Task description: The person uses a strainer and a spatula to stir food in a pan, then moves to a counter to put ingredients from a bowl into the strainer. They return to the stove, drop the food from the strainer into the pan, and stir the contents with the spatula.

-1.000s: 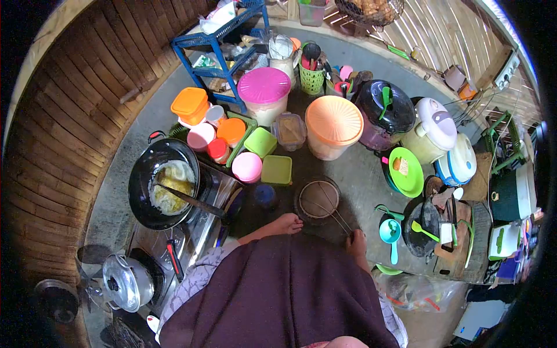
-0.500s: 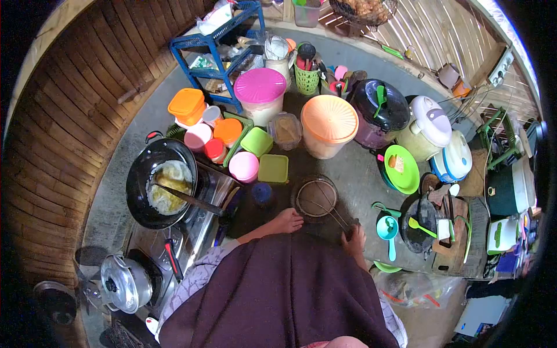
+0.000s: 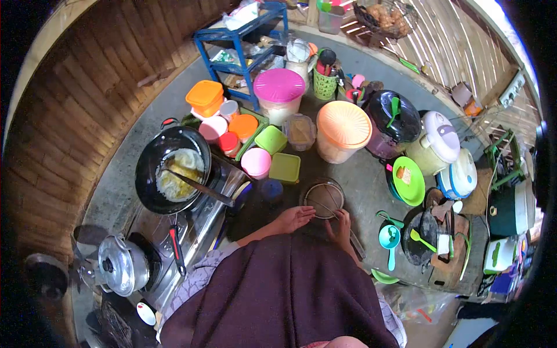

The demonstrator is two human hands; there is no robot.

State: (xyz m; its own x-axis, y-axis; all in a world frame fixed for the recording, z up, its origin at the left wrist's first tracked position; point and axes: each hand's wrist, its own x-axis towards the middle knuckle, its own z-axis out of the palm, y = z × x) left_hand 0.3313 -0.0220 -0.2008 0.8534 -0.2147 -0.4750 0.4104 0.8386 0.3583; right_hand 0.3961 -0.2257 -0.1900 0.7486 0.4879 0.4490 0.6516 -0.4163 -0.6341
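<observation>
1. Noting the left hand (image 3: 296,218) lying open, palm down and fingers spread, gripping nothing.
2. Placing its fingertips just beside the near rim of the wire strainer (image 3: 323,198); being unable to tell whether touching the rim or lying just apart from it.
3. Noting the right hand (image 3: 339,226) lying over the strainer's handle, fingers pointing toward the mesh bowl; being unable to tell whether clasping the handle or merely lying on it.
4. Locating the strainer on the concrete floor (image 3: 362,174), directly ahead of both hands, with the bowl just beyond the fingertips and the handle running back beneath the right hand.
5. Recording a blue jar (image 3: 270,188) near the left hand, ahead and to its left.
6. Recording a green square box (image 3: 284,168) and a pink tub (image 3: 256,163) side by side, just beyond the jar.
7. Recording a black wok (image 3: 152,174) holding yellow food (image 3: 174,180), sitting on a steel stove (image 3: 197,226) well to the left of the left hand.
8. Noting a spatula (image 3: 200,187) lying in the wok, its handle pointing back toward the left hand.
9. Recording a teal scoop (image 3: 389,238) near the right hand, on its right side, and a green plate (image 3: 408,180) further ahead on that side.
10. Recording an orange-lidded bucket (image 3: 343,130) well ahead of both hands, beyond the strainer.
11. Recording a lidded metal pot (image 3: 119,264) far to the left of the left hand, well apart from it.
</observation>
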